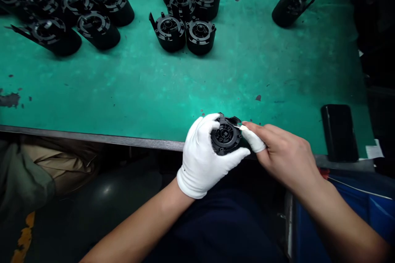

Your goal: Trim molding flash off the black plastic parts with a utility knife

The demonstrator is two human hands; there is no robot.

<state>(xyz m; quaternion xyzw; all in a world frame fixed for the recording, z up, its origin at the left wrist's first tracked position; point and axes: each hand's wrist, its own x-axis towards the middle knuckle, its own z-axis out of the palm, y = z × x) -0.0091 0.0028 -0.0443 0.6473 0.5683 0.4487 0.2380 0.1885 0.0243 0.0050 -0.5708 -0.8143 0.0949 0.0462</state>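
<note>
My left hand [202, 156], in a white glove, wraps round a round black plastic housing [225, 133] at the table's front edge. Concentric rings on the housing's face are turned up toward me. My right hand [282, 150] is bare except for a white cover on the thumb. Pinched between its thumb and forefinger is a small pale tool with a thin tip [240, 128], which meets the right side of the housing's rim. Most of that tool is hidden by the fingers, so its exact kind does not show.
On the green table [123, 90], similar black housings stand in a large group [98, 28] at the left and a smaller one [200, 37] in the middle. More black parts [288, 8] sit at the back right. A black phone [339, 131] lies near the right front corner.
</note>
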